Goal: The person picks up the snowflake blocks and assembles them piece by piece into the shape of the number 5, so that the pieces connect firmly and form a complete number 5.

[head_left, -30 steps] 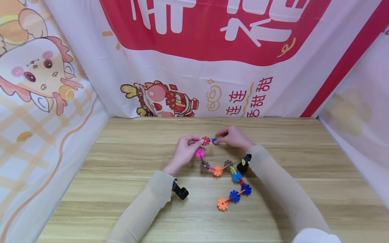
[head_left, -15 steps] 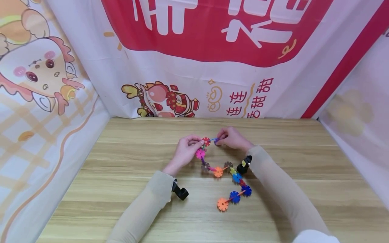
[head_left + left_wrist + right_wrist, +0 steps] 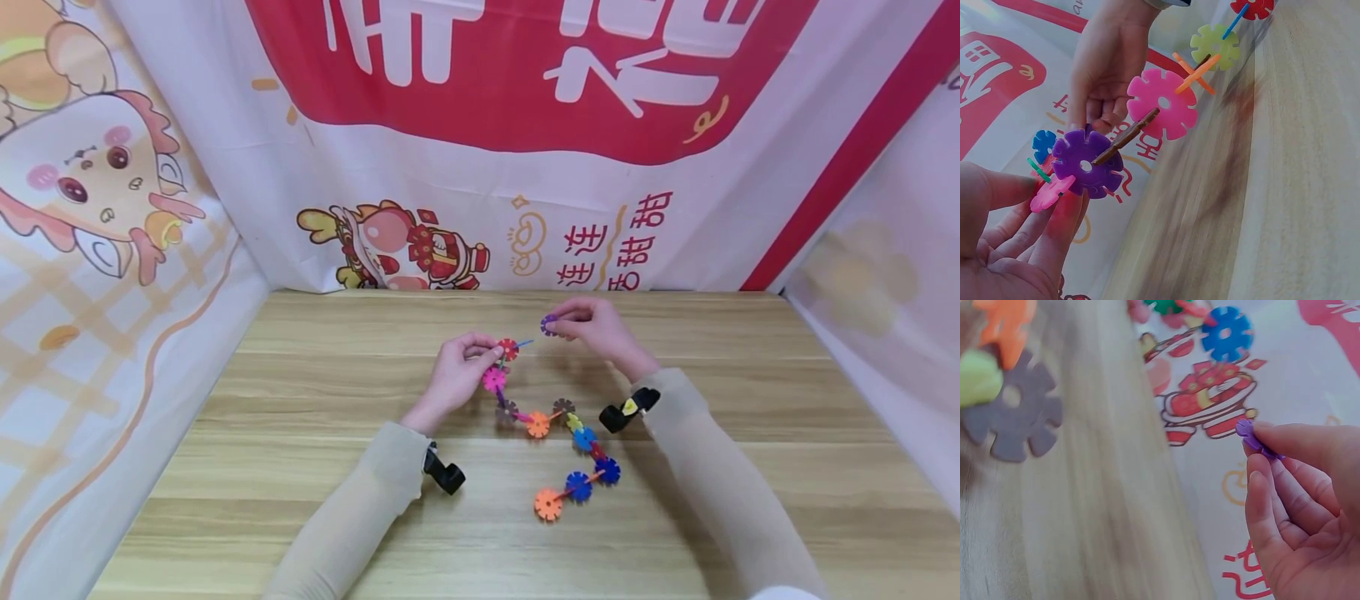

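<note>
A chain of slotted snowflake discs in several colours winds over the table. My left hand (image 3: pixel 457 375) pinches its far end at the red disc (image 3: pixel 509 349). A blue disc (image 3: pixel 1227 334), seen edge-on in the head view, sticks out from that red one. Below it hang a pink disc (image 3: pixel 494 380) and a brown disc (image 3: pixel 507 409). My right hand (image 3: pixel 600 332) pinches a loose purple disc (image 3: pixel 549 325) between thumb and fingers, up and to the right of the blue disc and apart from it. In the right wrist view the purple disc (image 3: pixel 1246 432) is partly covered by the thumb.
The chain runs on through an orange disc (image 3: pixel 537 424) and dark blue discs (image 3: pixel 578 487) to an orange end disc (image 3: pixel 548 504) near the front. A wooden table (image 3: pixel 300 467) lies beneath. Printed cloth (image 3: pixel 450 167) hangs at its back and sides.
The purple disc was right at the blue disc's end; my right hand has drawn it away, up and to the right. My left hand stays on the red disc.
</note>
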Available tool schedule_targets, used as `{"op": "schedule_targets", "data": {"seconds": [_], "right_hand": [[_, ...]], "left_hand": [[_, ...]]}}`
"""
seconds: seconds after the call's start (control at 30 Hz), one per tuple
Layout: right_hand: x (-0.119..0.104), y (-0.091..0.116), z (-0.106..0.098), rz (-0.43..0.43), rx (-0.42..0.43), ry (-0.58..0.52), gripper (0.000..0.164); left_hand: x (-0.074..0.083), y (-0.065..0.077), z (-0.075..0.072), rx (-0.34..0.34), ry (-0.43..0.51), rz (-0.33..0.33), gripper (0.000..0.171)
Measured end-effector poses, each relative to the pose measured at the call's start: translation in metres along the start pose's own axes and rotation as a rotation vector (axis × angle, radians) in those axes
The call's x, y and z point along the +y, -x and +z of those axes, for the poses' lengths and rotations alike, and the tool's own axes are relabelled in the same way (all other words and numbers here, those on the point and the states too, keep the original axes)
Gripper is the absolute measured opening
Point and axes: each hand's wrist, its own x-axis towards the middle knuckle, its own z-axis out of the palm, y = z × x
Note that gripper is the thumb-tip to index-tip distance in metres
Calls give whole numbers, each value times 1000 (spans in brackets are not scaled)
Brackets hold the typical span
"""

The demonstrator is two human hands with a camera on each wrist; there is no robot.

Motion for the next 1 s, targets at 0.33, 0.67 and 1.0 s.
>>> {"op": "schedule_targets", "data": {"seconds": [0.33, 0.67, 1.0], "right_hand": [[-9, 17, -4, -10, 43, -92, 29], [-7, 25, 10, -5, 14, -208, 27], [-3, 27, 19, 5, 18, -264, 30]], "left_hand": [[-1, 0, 2, 11, 7, 7, 14], [0, 1, 2, 8, -11, 8, 14], [2, 0, 2, -1, -15, 1, 15]]}}
